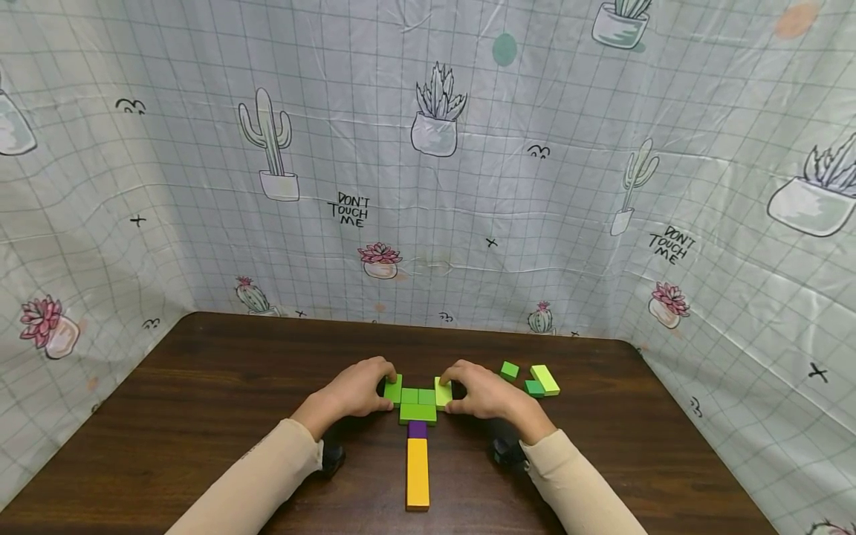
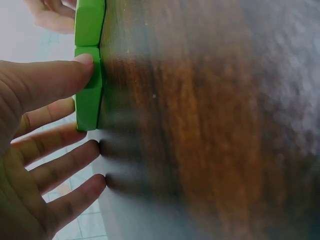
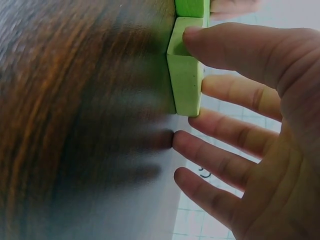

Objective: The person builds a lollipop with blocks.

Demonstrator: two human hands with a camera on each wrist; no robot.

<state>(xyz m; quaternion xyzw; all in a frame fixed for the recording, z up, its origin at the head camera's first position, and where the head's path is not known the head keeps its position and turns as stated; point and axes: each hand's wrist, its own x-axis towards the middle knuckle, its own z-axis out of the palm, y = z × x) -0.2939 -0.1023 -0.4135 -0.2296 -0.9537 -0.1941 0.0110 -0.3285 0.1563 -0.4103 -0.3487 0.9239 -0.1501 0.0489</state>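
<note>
My left hand (image 1: 357, 388) pinches a green block (image 2: 89, 107) between thumb and forefinger, at the left side of a flat figure of blocks. On the opposite side, my right hand (image 1: 487, 392) holds a pale green block (image 3: 186, 82) the same way. Between them lie two small green blocks (image 1: 409, 396) side by side, above a wider green block (image 1: 417, 414). Below that, a purple block (image 1: 417, 429) meets the end of a long yellow block (image 1: 417, 475) that points toward me. The other fingers of both hands are spread, close to the tabletop.
Behind my right hand lie a small green cube (image 1: 510, 371), a darker green block (image 1: 534, 388) and a yellow-green block (image 1: 545, 380). The dark wooden table (image 1: 267, 357) ends at a hanging cactus-print cloth (image 1: 321, 245) at the back and sides.
</note>
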